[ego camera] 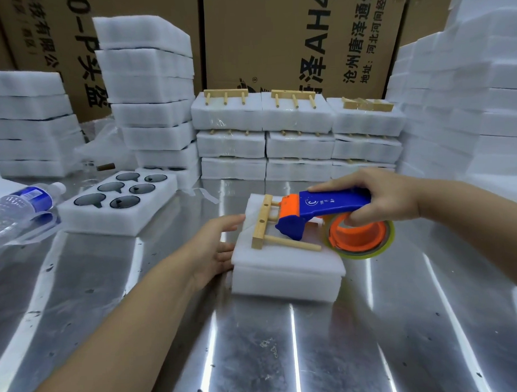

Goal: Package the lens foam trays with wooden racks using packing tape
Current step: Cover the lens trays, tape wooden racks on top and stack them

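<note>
A white foam tray (286, 271) lies in the middle of the metal table with a wooden rack (264, 225) lying on its top. My right hand (380, 197) grips a blue and orange tape dispenser (325, 211) whose front end rests on the rack; its clear tape roll (361, 236) hangs over the tray's right side. My left hand (218, 244) rests with straight fingers against the tray's left side.
An uncovered foam tray with dark lenses (119, 200) lies to the left, beside a plastic water bottle (20, 204). Taped trays topped with racks (296, 130) stand stacked behind. Tall foam stacks (151, 94) and cardboard boxes (275, 39) line the back and the sides.
</note>
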